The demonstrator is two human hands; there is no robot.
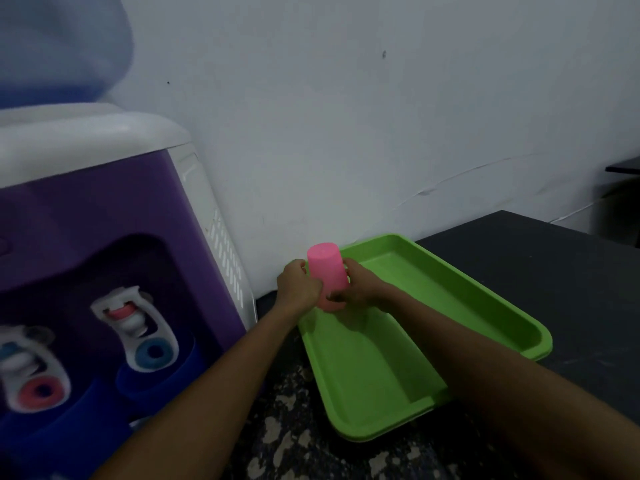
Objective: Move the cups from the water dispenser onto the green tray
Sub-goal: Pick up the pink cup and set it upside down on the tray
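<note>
A pink cup is upside down over the far left corner of the green tray; whether it touches the tray floor I cannot tell. My left hand grips its left side and my right hand grips its right side and lower rim. The purple and white water dispenser stands at the left. Two blue cups sit under its taps, one below the right tap and one further left, both partly hidden by my left forearm.
The tray lies on a dark counter against a pale wall. A speckled surface lies in front of the dispenser. The blue water bottle tops the dispenser. Another dark table edge shows at far right.
</note>
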